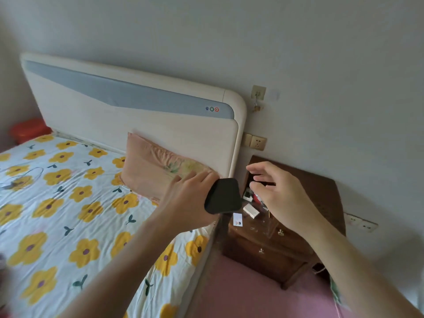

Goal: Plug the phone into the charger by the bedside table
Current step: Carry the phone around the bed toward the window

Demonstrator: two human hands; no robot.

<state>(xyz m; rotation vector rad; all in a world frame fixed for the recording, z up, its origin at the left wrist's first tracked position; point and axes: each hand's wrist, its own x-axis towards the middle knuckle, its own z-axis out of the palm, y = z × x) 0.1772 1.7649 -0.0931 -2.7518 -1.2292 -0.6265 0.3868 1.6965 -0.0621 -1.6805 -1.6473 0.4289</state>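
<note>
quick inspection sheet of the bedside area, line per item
surface: dark wooden bedside table beside the bed, against the wall.
job's things: black phone held in the left hand; no charger plainly seen.
clutter: small white box, a card and small blurred items on the table.
hands: left grips the phone; right hand open, fingers spread above the table.
cables: nothing seen.
surroundings: wall socket above the table, another socket lower right, pink pillow, headboard, pink floor.
</note>
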